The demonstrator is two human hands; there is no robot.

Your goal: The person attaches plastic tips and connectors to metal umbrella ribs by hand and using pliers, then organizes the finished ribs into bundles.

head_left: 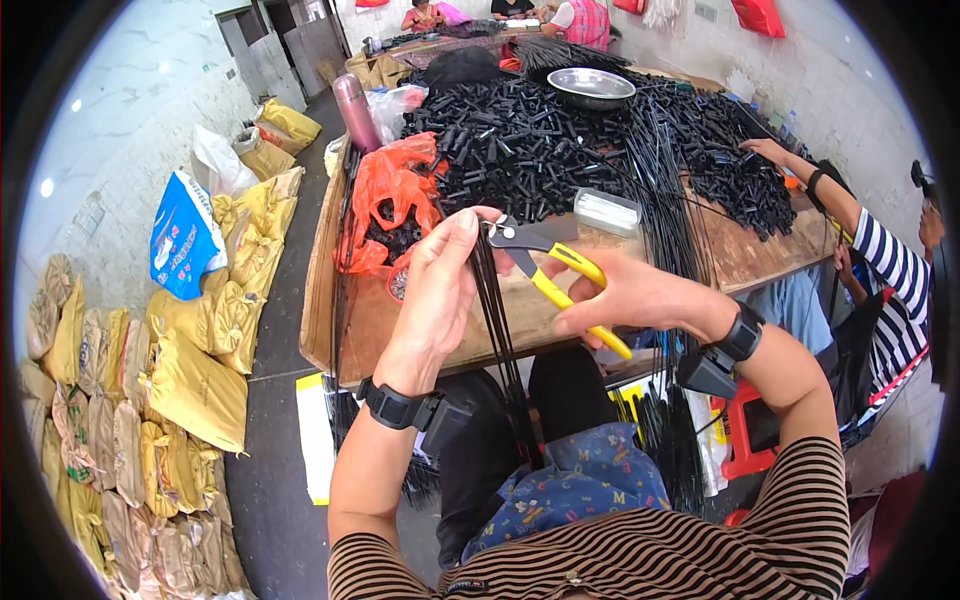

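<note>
My left hand (440, 275) is raised over the near edge of the table, its fingers closed on the top of a bundle of thin black rods (493, 310) that hangs toward my lap. A small silvery piece shows at the fingertips. My right hand (640, 300) is wrapped round a pair of yellow-handled pliers (548, 288). The dark head of the pliers is at the top of the rods, beside my left fingertips; whether the jaws grip anything is too small to tell. A patterned blue apron (580, 485) covers my lap under the rods.
Black tubular parts (500, 140) are heaped across the wooden table (385, 345), with a metal bowl (590, 85), a clear box (607, 212), a red plastic bag (395, 190) and a pink thermos (355, 110). A co-worker's arm (835, 195) reaches in from the right. Sacks (200, 390) line the left.
</note>
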